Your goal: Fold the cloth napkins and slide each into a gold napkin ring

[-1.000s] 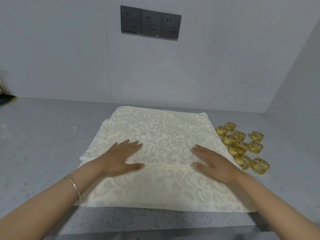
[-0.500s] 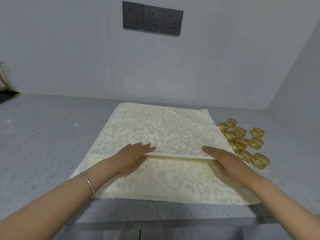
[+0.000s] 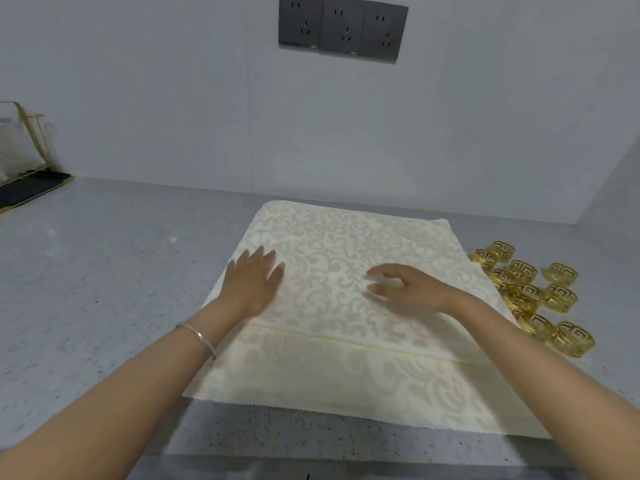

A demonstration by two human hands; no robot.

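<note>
A cream damask cloth napkin (image 3: 346,244) lies on the grey counter, its far part folded toward me so a folded edge runs across it below my hands. My left hand (image 3: 254,282) presses flat on the left side of the upper layer, fingers straight. My right hand (image 3: 405,289) hovers over or lightly touches the middle of the upper layer, fingers loosely curved and blurred, holding nothing. Several gold napkin rings (image 3: 533,292) lie in a cluster on the counter just right of the napkin, beyond my right forearm.
The grey speckled counter (image 3: 104,289) runs to a wall at the back and a side wall on the right. A clear rack on a black tray (image 3: 24,174) stands at the far left. Dark wall sockets (image 3: 343,29) hang above. The counter's front edge is close below the napkin.
Both hands slid from the folded edge up onto the upper layer. The left moved toward the left side, the right moved left toward the middle with its fingers now curved.
</note>
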